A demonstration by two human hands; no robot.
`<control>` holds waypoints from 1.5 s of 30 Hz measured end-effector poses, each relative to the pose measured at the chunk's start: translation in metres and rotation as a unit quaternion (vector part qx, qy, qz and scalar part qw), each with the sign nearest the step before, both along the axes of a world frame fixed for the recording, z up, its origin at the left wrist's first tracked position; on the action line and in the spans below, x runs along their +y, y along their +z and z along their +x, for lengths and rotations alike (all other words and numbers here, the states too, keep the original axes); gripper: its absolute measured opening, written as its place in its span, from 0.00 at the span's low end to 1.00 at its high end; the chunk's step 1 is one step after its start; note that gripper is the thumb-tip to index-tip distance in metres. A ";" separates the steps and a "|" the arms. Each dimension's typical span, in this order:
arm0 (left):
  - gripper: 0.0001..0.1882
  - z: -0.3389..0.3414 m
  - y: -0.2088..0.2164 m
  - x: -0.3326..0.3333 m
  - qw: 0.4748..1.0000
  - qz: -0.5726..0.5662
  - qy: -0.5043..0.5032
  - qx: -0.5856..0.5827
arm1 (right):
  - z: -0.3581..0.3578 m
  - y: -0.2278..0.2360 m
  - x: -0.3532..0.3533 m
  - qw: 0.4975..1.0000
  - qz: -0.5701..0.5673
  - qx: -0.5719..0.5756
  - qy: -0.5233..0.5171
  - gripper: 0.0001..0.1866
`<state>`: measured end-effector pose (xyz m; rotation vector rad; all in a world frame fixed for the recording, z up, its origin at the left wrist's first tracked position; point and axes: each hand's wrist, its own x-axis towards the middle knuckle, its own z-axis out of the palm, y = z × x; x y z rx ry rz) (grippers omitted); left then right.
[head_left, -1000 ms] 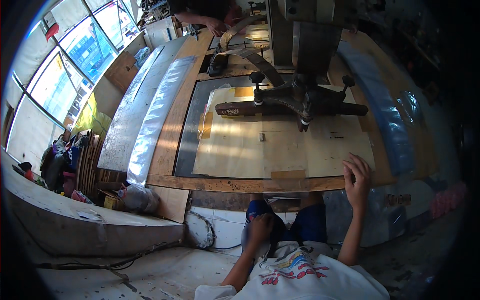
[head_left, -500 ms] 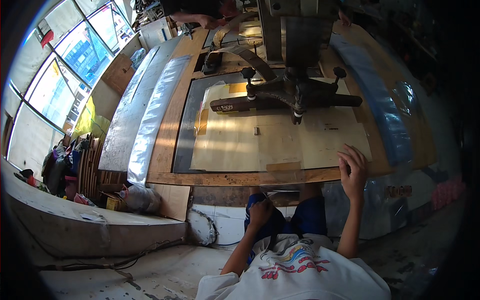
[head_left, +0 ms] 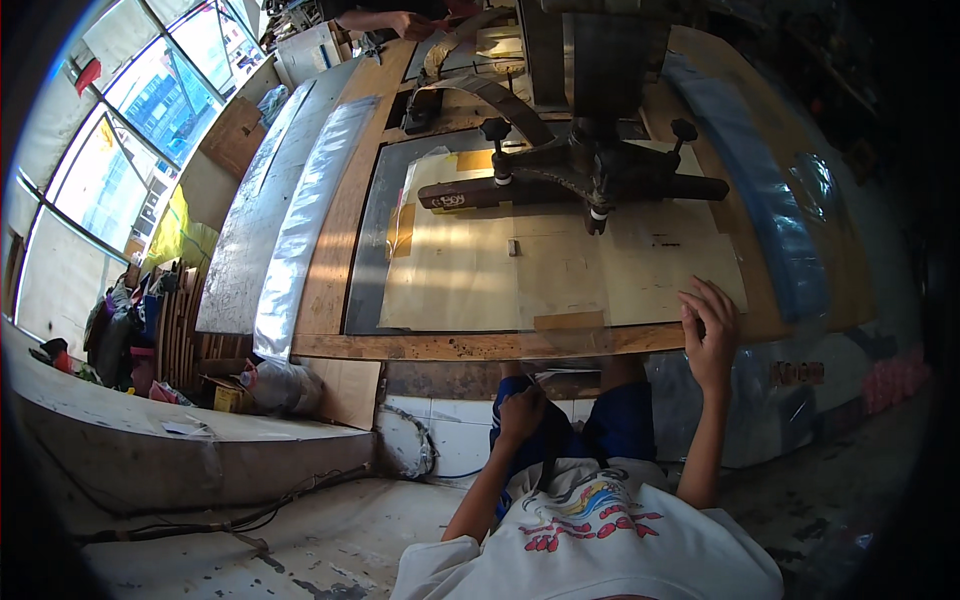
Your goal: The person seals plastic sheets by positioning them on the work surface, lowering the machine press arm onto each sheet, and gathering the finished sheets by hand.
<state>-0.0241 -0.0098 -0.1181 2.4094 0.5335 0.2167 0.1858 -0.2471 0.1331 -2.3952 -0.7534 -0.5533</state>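
Note:
My right hand (head_left: 708, 322) is raised at the front right of the bench, fingers stretched and a little bent, with nothing in it. Its fingertips are over or on the right front part of a cream sheet (head_left: 450, 290); whether they touch cannot be made out. My left hand (head_left: 522, 412) rests low on my thigh, below the bench edge, with its fingers mostly hidden. Across the back of the sheet lies a dark metal bar (head_left: 455, 194), under a machine head (head_left: 600, 165) with black knobs. A small metallic piece (head_left: 513, 248) lies on the sheet.
Clear plastic film strips lie along the left (head_left: 310, 220) and right (head_left: 765, 200) sides. Brown tape (head_left: 570, 321) crosses the sheet's front edge. Another person's hand (head_left: 412, 25) is at the far side. Stacked boards (head_left: 178, 315) and a plastic bag (head_left: 285, 390) stand at the left.
The view has shifted slightly, so the bench sits a little higher in the picture. Both my hands stay in nearly the same places.

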 end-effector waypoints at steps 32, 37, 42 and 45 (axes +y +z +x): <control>0.15 -0.007 -0.001 0.000 0.999 -0.017 0.035 0.019 | -0.002 -0.001 -0.001 1.000 -0.009 -0.002 0.016 0.12; 0.16 -0.005 -0.001 0.000 0.999 -0.020 0.028 0.012 | 0.001 -0.002 -0.004 1.000 -0.001 -0.005 0.021 0.12; 0.16 -0.004 0.001 -0.004 1.000 -0.026 0.012 -0.008 | -0.002 0.003 -0.007 1.000 0.022 -0.015 0.016 0.11; 0.17 -0.007 -0.001 -0.005 0.999 -0.025 0.025 0.034 | -0.002 -0.001 -0.007 0.999 0.030 -0.013 0.030 0.10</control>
